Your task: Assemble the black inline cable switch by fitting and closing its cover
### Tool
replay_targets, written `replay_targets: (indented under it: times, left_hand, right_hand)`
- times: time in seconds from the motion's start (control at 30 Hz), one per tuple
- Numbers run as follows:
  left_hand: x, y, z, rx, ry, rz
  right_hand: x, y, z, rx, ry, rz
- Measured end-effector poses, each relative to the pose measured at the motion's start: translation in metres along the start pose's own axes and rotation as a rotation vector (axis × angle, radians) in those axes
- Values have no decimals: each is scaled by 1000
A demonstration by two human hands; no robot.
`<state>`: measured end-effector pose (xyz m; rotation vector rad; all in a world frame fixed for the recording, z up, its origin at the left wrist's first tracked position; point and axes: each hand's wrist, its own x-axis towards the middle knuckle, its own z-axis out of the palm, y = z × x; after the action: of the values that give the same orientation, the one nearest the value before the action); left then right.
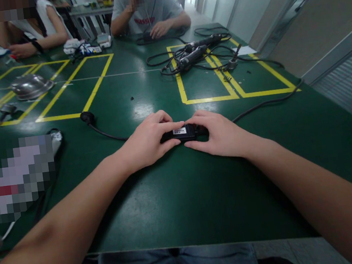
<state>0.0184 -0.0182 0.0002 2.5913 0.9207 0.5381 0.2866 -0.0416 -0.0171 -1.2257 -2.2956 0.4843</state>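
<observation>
A small black box-shaped device with a white label lies on the green table in front of me. My left hand is curled round its left end, fingers over the top. My right hand grips its right end the same way. Both hands rest on the table and meet at the device. A black cable runs off from the right side of the device towards the table's right edge.
Yellow taped rectangles mark the table. Black corded tools lie tangled at the far right. A shiny metal piece sits at the far left, and a black plug with cord lies left of centre. Two other people sit at the far side.
</observation>
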Motion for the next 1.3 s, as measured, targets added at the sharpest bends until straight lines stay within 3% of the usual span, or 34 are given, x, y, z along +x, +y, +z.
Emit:
replay_targets:
  times: [0.37, 0.7, 0.93, 1.3]
  left_hand:
    - [-1, -1, 1, 0, 12, 5]
    - [-1, -5, 3, -207, 78, -77]
    - [-3, -7, 3, -115, 48, -14]
    - [1, 3, -2, -59, 1, -53]
  right_hand:
    - [0, -1, -8, 50, -32, 27]
    - [1, -2, -6, 56, -2, 31]
    - [1, -3, -7, 74, -23, 50]
    - [1, 2, -5, 85, 1, -26]
